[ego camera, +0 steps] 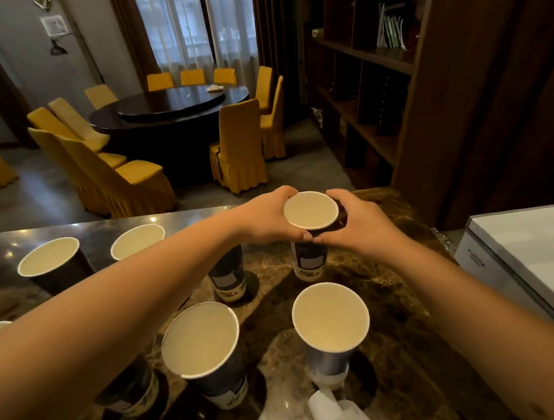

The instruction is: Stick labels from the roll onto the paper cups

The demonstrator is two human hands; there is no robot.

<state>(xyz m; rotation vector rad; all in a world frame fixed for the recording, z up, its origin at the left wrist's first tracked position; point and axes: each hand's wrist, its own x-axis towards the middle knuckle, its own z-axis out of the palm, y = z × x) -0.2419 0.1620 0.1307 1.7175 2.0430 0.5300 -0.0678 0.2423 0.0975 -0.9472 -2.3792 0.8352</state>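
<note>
**Both hands wrapped round the far cup**

Start wide: the marble counter (391, 303) runs across the foreground, dark and glossy, with a white box (540, 257) on its right end and a round dining table (169, 106) ringed by yellow chairs beyond. Paper cups stand upright all over the counter, mouths up, and several of them carry a pale label on the dark wall.

Now the action. Both arms reach forward to the far cup (310, 211), and it is gripped from both sides: the left hand (266, 219) curls round its left flank, the right hand (361, 226) round its right, thumbs meeting at the near side just under the rim. The cup stands upright, long axis vertical, a label (309, 261) showing low on the wall facing us. Looks like pressing or seating, though whether the cup's base touches the counter I can't tell.

And the key relation: the label roll (338, 412) lies at the near edge, well behind both hands, just beside the nearest right-hand cup (331, 320). It sits to the right of centre, so the right hand looks the better placed to draw back for the next label.
</note>
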